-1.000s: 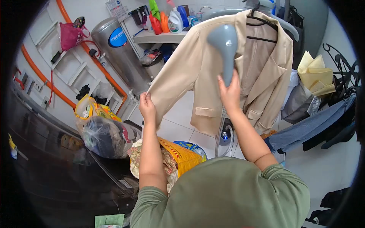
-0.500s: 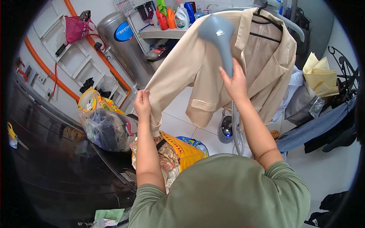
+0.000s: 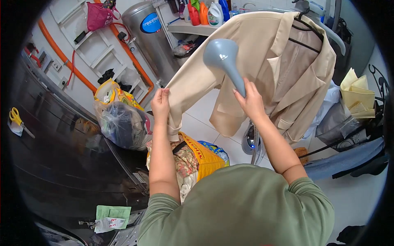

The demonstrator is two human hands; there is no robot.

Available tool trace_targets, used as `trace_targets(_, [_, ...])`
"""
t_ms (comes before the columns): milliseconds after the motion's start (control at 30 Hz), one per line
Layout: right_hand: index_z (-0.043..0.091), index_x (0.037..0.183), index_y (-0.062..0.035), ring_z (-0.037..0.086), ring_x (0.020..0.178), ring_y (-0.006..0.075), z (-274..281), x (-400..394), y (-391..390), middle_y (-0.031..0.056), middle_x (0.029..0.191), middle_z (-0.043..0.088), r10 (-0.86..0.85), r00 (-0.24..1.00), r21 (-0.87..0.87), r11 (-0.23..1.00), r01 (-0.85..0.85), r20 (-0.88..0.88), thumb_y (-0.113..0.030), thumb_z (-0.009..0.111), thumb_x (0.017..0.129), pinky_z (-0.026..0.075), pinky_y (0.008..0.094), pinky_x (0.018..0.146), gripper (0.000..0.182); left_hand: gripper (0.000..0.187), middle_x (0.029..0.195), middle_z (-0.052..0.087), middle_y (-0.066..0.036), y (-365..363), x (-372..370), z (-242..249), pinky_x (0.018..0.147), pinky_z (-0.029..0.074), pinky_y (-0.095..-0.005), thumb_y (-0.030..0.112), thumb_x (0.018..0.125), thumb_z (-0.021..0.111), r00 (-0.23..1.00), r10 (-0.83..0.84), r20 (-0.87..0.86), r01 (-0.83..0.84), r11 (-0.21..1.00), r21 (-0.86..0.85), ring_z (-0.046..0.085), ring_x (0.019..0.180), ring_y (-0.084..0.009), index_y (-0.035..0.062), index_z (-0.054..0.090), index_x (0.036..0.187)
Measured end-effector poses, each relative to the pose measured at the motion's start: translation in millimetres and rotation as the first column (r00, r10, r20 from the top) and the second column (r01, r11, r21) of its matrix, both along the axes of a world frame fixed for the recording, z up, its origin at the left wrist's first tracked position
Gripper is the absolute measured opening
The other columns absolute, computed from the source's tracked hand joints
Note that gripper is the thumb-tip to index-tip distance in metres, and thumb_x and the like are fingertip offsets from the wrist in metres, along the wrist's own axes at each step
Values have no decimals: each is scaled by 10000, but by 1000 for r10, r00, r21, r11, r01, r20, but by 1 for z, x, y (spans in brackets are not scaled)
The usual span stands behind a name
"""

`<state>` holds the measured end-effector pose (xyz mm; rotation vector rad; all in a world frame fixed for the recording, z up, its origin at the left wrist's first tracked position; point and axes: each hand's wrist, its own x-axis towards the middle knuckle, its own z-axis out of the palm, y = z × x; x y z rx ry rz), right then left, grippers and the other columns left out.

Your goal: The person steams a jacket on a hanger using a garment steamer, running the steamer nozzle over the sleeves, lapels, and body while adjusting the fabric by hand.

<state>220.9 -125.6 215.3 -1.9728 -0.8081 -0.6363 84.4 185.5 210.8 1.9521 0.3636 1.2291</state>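
Left fingers (image 3: 162, 95) pinch the cream fabric blazer's (image 3: 250, 53) cuff at nine o'clock; right fingers (image 3: 248, 93) wrap the blue-grey plastic steamer's (image 3: 225, 61) handle.

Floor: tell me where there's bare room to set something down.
Bare floor shows between the jacket and yellow bag; a wider patch lies between the jeans and black cloth. Crowded: around the steamer base, beside its hose, and where the clear bag bulges.

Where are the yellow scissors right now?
In the head view, the yellow scissors are at the far left, against the big dark shiny surface, just above a small white scrap.
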Motion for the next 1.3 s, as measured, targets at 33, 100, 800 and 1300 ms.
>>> trace_targets(33, [511, 1331, -49, 661, 903, 387, 3, 4, -2, 187, 1051, 611, -27, 1000, 11, 1000, 27, -15, -320, 711, 900, 545, 471, 744, 548, 362, 625, 470, -30, 0, -2, 1, 574, 386, -274, 356, 991, 639, 1000, 7, -5, -7, 1000, 14, 423, 629, -92, 16, 621, 869])
trace_targets(100, [508, 1331, -39, 661, 917, 391, 9, 12, -4, 190, 1071, 613, -74, 997, 72, 995, 75, -18, -325, 711, 899, 548, 470, 754, 556, 361, 696, 496, 26, 4, -6, 2, 609, 373, -234, 349, 1017, 605, 998, -2, -69, 2, 1000, -1, 426, 679, -64, 17, 618, 875])
trace_targets(800, [509, 1327, -20, 656, 821, 385, 23, 17, -5, 179, 1051, 616, -18, 996, 103, 995, 9, 88, -305, 732, 885, 547, 447, 683, 571, 365, 647, 528, -29, -3, -9, 8, 597, 404, -264, 347, 1003, 625, 1000, 19, -1, -19, 1000, 0, 445, 652, -83, 7, 623, 868])
trace_targets(1300, [518, 1302, -3, 651, 914, 411, 31, 40, -49, 206, 1088, 618, -332, 937, 227, 926, 302, 105, -281, 715, 901, 545, 463, 747, 526, 370, 699, 476, 45, 7, -8, 13, 610, 368, -227, 318, 1031, 592, 1000, 0, 9, 0, 1000, -18, 412, 694, -58, 15, 568, 820])
